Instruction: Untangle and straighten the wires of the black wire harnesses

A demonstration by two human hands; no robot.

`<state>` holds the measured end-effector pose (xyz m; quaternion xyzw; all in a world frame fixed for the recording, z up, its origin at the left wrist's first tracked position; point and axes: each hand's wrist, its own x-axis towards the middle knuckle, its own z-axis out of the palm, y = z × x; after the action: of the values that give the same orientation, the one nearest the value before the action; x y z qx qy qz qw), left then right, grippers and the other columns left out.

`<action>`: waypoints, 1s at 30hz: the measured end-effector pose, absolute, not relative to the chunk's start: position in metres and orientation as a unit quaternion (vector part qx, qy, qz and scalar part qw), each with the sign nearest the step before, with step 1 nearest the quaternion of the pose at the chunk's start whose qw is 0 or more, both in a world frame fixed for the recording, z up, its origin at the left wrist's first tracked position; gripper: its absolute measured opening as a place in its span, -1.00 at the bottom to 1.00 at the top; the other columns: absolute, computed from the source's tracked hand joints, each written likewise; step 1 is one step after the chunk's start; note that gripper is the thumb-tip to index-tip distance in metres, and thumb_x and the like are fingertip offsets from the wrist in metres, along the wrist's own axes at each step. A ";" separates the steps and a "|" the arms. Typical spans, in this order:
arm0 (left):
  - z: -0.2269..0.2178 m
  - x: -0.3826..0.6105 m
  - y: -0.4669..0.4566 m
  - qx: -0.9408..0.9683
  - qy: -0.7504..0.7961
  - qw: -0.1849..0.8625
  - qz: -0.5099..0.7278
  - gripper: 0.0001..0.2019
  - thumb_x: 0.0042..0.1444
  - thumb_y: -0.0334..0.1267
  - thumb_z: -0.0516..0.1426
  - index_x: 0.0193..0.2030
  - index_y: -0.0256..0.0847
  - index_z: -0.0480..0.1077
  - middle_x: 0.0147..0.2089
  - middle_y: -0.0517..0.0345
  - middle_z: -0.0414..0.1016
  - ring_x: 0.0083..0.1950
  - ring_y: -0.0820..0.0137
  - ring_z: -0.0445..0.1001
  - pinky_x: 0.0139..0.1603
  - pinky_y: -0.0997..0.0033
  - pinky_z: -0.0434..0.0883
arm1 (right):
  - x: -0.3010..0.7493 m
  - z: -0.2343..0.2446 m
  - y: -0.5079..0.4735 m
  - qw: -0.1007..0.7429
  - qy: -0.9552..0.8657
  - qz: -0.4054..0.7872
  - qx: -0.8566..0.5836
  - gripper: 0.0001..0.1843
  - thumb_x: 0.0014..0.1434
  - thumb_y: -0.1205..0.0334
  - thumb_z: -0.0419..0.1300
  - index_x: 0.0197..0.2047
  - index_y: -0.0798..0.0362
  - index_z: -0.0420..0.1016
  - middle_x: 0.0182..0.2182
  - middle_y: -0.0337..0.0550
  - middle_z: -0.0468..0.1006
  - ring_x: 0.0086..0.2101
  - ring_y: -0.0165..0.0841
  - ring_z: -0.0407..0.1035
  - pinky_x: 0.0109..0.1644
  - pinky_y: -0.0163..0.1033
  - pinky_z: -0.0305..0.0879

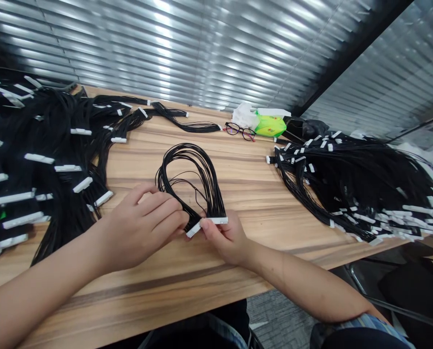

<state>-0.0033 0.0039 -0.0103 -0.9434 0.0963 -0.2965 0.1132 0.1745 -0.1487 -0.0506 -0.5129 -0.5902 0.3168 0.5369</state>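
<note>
A looped black wire harness [191,174] lies on the wooden table [238,184] in front of me, its two white connectors meeting near my fingers. My left hand [140,228] pinches the wires just behind the lower left connector [193,230]. My right hand [225,238] holds the other white connector [216,220] between thumb and fingers. Both hands rest on the tabletop, close together.
A large pile of black harnesses with white connectors [38,165] covers the table's left side, and another pile [358,189] spreads on the right. Eyeglasses [240,131], a green tissue pack [270,125] and one harness [187,123] lie at the back. Window blinds stand behind.
</note>
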 end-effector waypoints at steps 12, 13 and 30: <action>-0.002 -0.019 -0.007 -0.938 -0.079 -0.102 -0.321 -0.72 0.48 -0.24 -0.03 -0.30 -0.14 0.35 -0.50 0.33 0.38 -0.57 0.55 0.23 -0.50 0.46 0.18 | 0.184 -0.047 -0.141 0.635 -0.451 0.331 -0.532 -0.42 0.39 -0.21 0.11 -0.55 0.00 0.31 -0.53 -0.11 0.60 -0.50 -0.36 0.40 -0.36 -0.22 0.33; -0.003 -0.016 -0.005 -0.935 -0.104 -0.103 -0.324 -0.77 0.46 -0.24 0.00 -0.22 -0.15 0.41 -0.42 0.33 0.47 -0.59 0.60 0.22 -0.54 0.50 0.18 | 0.183 -0.047 -0.141 0.633 -0.452 0.334 -0.533 -0.41 0.39 -0.21 0.10 -0.55 0.00 0.31 -0.54 -0.11 0.60 -0.50 -0.36 0.40 -0.37 -0.23 0.33; -0.026 -0.007 0.016 -0.891 -0.176 -0.214 -0.358 -0.82 0.39 -0.23 0.12 -0.17 -0.15 0.55 -0.29 0.30 0.59 -0.36 0.55 0.50 -0.38 0.60 0.41 | 0.177 -0.045 -0.151 0.553 -0.570 0.424 -0.436 -0.46 0.47 -0.07 0.04 -0.41 0.06 0.58 -0.50 -0.17 0.55 -0.47 -0.41 0.35 -0.36 -0.27 0.27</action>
<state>-0.0066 0.0157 -0.0264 -0.8915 -0.1764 -0.3581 -0.2143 0.1772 -0.1509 -0.0453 -0.4361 -0.5696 0.4236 0.5532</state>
